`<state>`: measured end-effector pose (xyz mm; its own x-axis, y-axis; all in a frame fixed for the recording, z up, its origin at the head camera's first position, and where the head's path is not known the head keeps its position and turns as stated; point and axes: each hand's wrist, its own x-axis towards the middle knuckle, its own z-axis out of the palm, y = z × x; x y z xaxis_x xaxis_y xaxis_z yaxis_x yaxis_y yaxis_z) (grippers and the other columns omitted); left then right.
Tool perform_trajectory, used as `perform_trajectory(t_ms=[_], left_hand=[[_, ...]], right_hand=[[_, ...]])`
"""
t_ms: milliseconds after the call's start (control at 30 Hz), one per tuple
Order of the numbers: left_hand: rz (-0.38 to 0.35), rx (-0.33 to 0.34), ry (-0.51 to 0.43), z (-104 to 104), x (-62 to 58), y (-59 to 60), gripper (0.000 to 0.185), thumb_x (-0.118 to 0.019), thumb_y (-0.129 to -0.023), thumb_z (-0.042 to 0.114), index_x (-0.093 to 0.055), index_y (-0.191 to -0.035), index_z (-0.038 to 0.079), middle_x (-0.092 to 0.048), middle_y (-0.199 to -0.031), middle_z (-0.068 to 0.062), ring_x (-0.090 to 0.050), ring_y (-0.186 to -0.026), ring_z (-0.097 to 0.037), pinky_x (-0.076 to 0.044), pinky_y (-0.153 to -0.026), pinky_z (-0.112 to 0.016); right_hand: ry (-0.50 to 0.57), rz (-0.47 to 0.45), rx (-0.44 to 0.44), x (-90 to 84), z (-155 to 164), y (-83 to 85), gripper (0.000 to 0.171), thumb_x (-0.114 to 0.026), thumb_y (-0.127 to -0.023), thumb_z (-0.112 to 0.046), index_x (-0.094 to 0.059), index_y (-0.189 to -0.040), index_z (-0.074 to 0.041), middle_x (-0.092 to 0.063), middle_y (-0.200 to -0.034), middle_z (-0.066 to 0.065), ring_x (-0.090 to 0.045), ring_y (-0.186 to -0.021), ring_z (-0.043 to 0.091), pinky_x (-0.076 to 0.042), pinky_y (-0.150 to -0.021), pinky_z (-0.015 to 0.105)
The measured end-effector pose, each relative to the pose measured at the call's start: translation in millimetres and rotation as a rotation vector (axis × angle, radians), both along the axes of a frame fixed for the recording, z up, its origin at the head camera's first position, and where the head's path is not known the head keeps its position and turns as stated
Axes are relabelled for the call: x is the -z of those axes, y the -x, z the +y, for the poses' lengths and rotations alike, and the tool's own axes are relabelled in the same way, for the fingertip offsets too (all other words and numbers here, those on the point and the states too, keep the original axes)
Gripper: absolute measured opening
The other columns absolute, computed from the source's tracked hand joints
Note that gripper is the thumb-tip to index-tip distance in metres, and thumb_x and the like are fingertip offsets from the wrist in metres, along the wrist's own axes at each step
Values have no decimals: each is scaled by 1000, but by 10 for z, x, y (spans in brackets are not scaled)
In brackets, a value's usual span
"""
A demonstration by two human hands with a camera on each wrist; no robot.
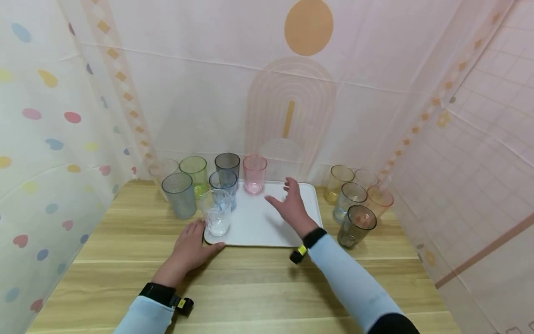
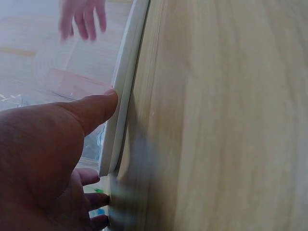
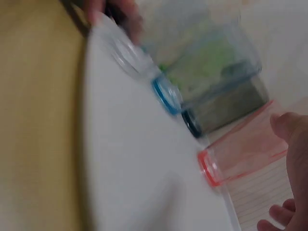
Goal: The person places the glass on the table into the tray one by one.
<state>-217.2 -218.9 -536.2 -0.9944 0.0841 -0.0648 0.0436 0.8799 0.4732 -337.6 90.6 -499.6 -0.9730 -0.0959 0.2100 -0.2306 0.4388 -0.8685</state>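
My left hand (image 1: pixel 189 246) rests at the front left corner of a white tray (image 1: pixel 271 227); in the left wrist view its thumb (image 2: pixel 103 106) lies along the rim. A clear glass (image 1: pixel 217 220) stands on the tray beside that hand. Behind it are a blue glass (image 1: pixel 225 182) and a dark grey glass (image 1: pixel 228 160), partly hidden. Furthest right in this group is a pink glass (image 1: pixel 254 178), upright at the tray's back edge. Above the tray, my right hand (image 1: pixel 293 206) hovers with thumb and fingers apart, holding nothing, right of the pink glass.
Left of the tray stand a grey-blue glass (image 1: pixel 179 199), a green glass (image 1: pixel 193 168) and a clear glass (image 1: pixel 156 171). To its right cluster several glasses, among them an amber glass (image 1: pixel 337 183) and a dark brown glass (image 1: pixel 354 228). A patterned curtain (image 1: pixel 200 102) hangs behind the wooden table (image 1: pixel 250 292).
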Motion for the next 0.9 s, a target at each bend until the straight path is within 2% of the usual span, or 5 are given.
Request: perform_trajectory(t_ms=[267, 467, 667, 767, 900], left_hand=[[0, 0, 3, -6, 42, 29, 114, -71, -101, 66, -27, -165, -17, -23, -172, -42, -20, -159, -63, -19, -130, -74], [7, 2, 4, 6, 16, 23, 113, -72, -100, 66, -28, -164, -18, -24, -171, -43, -22, -158, -63, -20, -130, -74], [4, 3, 3, 14, 18, 29, 114, -71, -100, 67, -28, -164, -18, -23, -171, -43, -21, -158, -63, -20, -130, -74], [7, 3, 10, 4, 45, 34, 115, -71, -100, 67, -28, -164, -18, -24, -171, -43, -22, -158, -63, -20, -130, -74], [7, 3, 8, -8, 58, 36, 115, -71, -101, 67, -27, -164, -19, -23, -171, -43, -21, -158, -63, -20, -130, -74]], right_hand=[[-83, 65, -59, 146, 797, -1114, 87, -90, -97, -24, -39, -165, -3, -48, -161, 25, -50, -149, 42, -48, -121, 59], [-134, 188, 129, 301, 1333, -1598, 62, -93, -92, -11, -59, -142, 5, -63, -141, 23, -62, -131, 37, -57, -108, 53], [-39, 225, 419, 356, 1676, -1687, 52, -94, -89, -5, -58, -125, 8, -64, -119, 21, -62, -110, 30, -53, -88, 22], [24, 194, 483, 374, 1783, -1579, 67, -95, -90, -11, -49, -135, 8, -55, -128, 23, -56, -117, 32, -49, -93, 29], [111, 140, 480, 390, 1856, -1382, 87, -95, -91, -20, -36, -152, 5, -44, -145, 25, -48, -133, 36, -44, -105, 46]])
